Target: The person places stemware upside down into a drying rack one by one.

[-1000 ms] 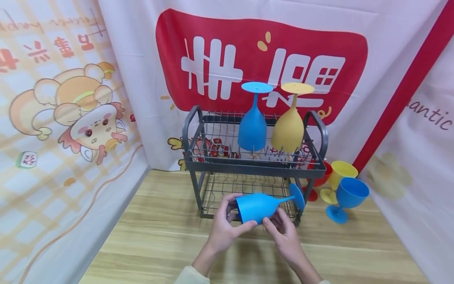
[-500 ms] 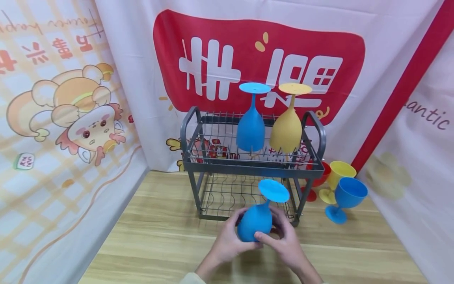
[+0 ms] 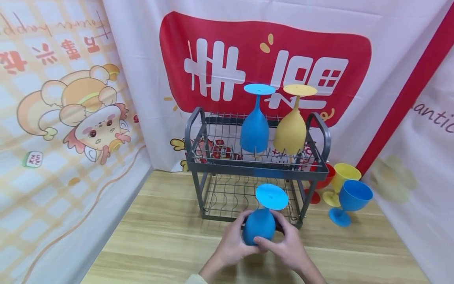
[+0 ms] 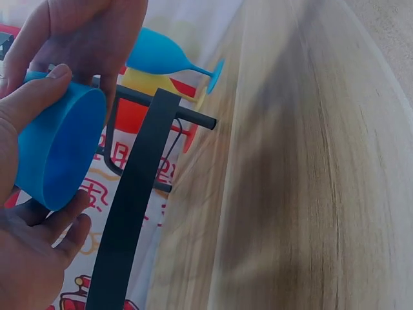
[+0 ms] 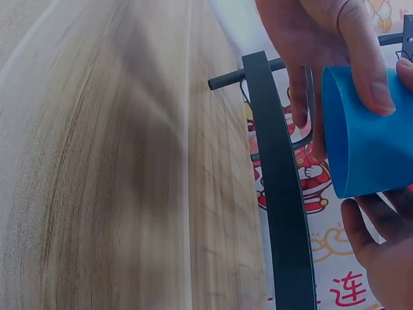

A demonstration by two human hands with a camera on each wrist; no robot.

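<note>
A blue goblet (image 3: 260,227) is upside down between my two hands, its foot tipped up toward the head camera in front of the rack's lower tier. My left hand (image 3: 232,242) grips the bowl from the left. From the right, my right hand (image 3: 289,246) holds it too, thumb across the near side of the bowl. Both wrist views show the open rim of the blue goblet (image 4: 76,152) facing the wooden table, above its surface. Another blue goblet (image 3: 254,132) and a yellow goblet (image 3: 291,132) stand upside down on the upper tier of the dark grey dish rack (image 3: 227,167).
Right of the rack, a red goblet (image 3: 324,177), a yellow goblet (image 3: 347,173) and a blue goblet (image 3: 356,196) stand upright on the wooden table (image 3: 159,236). Printed cloth (image 3: 142,79) hangs behind and at both sides.
The held goblet has turned from lying sideways, foot to the right, to upside down with its foot up. Both hands have shifted slightly toward the person, and the right thumb lies over the bowl.
</note>
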